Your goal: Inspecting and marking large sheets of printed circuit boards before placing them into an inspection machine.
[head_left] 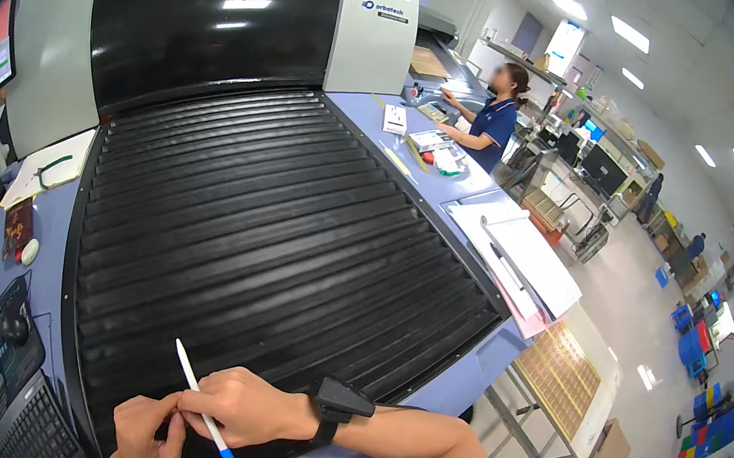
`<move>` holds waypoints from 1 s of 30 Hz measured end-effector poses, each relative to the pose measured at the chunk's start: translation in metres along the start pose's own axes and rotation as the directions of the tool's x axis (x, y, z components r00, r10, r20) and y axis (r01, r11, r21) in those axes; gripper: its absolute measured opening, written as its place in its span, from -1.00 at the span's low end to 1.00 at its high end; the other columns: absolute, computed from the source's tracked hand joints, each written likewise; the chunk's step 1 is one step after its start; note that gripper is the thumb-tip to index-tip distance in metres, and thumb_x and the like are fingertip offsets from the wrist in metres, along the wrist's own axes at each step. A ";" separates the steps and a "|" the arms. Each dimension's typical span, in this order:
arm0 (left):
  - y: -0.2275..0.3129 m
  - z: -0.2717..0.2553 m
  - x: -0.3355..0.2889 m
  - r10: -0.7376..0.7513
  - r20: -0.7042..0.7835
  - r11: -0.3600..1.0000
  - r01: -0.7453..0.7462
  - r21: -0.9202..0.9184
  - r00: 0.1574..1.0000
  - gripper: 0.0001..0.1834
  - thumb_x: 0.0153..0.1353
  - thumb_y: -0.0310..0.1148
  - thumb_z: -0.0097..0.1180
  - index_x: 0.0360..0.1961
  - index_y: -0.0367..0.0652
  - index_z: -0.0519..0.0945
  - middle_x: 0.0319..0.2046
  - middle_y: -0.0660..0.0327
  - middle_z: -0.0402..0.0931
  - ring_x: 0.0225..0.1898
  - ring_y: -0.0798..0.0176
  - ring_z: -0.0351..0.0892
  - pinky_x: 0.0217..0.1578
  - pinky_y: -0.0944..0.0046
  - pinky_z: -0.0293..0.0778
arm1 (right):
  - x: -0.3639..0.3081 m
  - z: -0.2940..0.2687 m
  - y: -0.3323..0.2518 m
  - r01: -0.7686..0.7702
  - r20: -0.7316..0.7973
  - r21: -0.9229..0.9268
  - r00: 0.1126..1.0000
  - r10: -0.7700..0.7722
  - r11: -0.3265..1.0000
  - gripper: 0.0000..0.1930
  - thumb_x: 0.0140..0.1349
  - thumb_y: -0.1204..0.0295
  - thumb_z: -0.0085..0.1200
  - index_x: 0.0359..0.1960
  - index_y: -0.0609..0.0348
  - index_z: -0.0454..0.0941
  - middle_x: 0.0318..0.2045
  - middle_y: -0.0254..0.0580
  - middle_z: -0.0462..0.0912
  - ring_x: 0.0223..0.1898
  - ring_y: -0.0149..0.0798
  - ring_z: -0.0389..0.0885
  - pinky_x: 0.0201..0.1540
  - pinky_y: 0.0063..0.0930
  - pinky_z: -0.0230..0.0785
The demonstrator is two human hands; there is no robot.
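My right hand (pixel 244 406) comes in from the right over the near end of a black ribbed bellows bed (pixel 267 216). A slim white pen (pixel 192 380) with a blue end lies slantwise across its curled fingers, held there. My left hand (pixel 143 439) is beside it at the lower edge, its fingers pinched together and touching the right fingertips. Whatever is between the two sets of fingertips, if anything, is too small or hidden to tell. A black device on a strap (pixel 340 402) sits on my right wrist.
A large grey machine (pixel 374 35) with a dark cover stands behind the bed. Papers and a clipboard (pixel 515 262) lie on the right ledge; a keyboard (pixel 35 426) and mouse (pixel 15 330) at left. A co-worker (pixel 492 120) in navy works further back. A patterned panel (pixel 556 374) lies lower right.
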State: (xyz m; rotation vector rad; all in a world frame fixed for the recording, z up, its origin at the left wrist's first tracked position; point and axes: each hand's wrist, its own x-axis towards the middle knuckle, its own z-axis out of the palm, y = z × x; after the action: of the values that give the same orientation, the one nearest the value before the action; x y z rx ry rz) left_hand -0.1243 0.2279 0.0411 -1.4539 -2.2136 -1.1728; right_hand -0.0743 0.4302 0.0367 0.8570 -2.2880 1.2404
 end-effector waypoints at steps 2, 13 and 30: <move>-0.002 0.005 -0.002 -0.038 -0.029 0.999 0.039 0.020 0.999 -0.72 -0.06 -0.63 0.23 -0.23 -0.37 0.66 -0.55 0.05 0.60 -0.57 0.04 0.59 -0.49 0.20 0.39 | 0.003 -0.005 0.002 0.052 -0.019 -0.007 0.998 -0.052 0.999 -0.89 0.11 0.52 0.17 -0.35 0.26 0.52 -0.65 -0.05 0.55 -0.60 0.04 0.56 -0.53 -0.15 0.37; -0.002 0.008 0.001 -0.030 -0.053 0.999 0.032 0.039 0.998 -0.71 -0.06 -0.63 0.22 -0.22 -0.38 0.66 -0.57 0.03 0.60 -0.58 0.06 0.60 -0.49 0.21 0.40 | 0.002 -0.007 0.004 0.054 -0.045 0.007 0.998 -0.054 0.999 -0.89 0.13 0.53 0.18 -0.33 0.28 0.54 -0.64 -0.07 0.55 -0.60 -0.01 0.55 -0.54 -0.22 0.36; -0.012 0.010 -0.010 -0.224 -0.163 0.974 0.214 -0.078 0.961 -0.74 0.16 -0.67 0.19 -0.12 -0.34 0.48 -0.48 0.09 0.61 -0.47 0.25 0.69 -0.39 0.34 0.55 | 0.004 -0.010 -0.003 0.044 -0.108 -0.008 0.993 -0.044 0.999 -0.87 0.13 0.54 0.17 -0.27 0.28 0.58 -0.62 -0.04 0.59 -0.56 0.01 0.61 -0.50 -0.21 0.45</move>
State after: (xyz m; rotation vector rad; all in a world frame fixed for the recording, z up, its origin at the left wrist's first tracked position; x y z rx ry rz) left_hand -0.1278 0.2268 0.0228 -1.1014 -2.2803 -1.3867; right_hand -0.0748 0.4363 0.0459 0.8137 -2.1754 1.2303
